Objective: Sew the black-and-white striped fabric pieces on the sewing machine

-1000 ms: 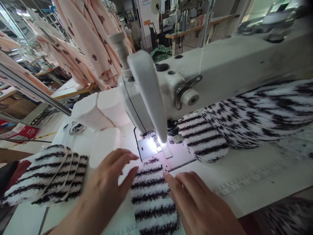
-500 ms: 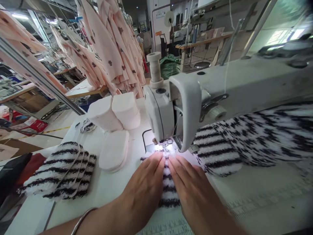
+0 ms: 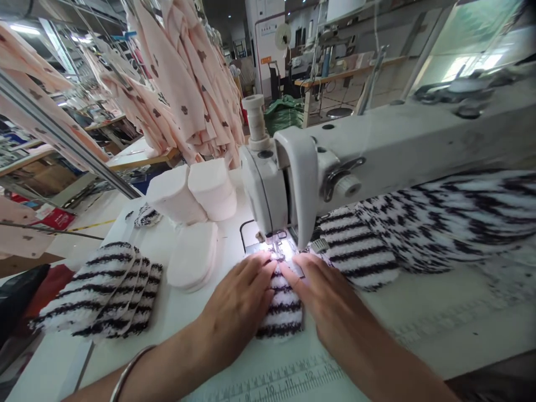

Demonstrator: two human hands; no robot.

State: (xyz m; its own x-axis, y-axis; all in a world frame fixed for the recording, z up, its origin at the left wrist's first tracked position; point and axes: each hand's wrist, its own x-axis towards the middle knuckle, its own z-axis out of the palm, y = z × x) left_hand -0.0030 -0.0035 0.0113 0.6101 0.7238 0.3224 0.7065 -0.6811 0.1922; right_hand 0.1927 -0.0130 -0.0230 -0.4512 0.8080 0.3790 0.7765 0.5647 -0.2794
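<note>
A striped black-and-white fluffy fabric piece lies under the lit needle area of a white sewing machine. On its left edge rests my left hand, fingers stretched forward and flat, tips close to the presser foot. My right hand is laid along the other side, its fingers extended and thumb side over the fabric. Both hands press from above; neither is wrapped around anything. The fabric's far end is hidden by fingertips and the machine head.
Left of the machine are stacked white pads and a pile of striped pieces. More striped fabric lies behind the right hand, under the machine arm. A ruler marks the table's near side. Pink garments hang beyond.
The fabric has moved a little farther under the machine head. My right hand's fingers have spread and moved away from the left hand's. The view has shifted slightly.
</note>
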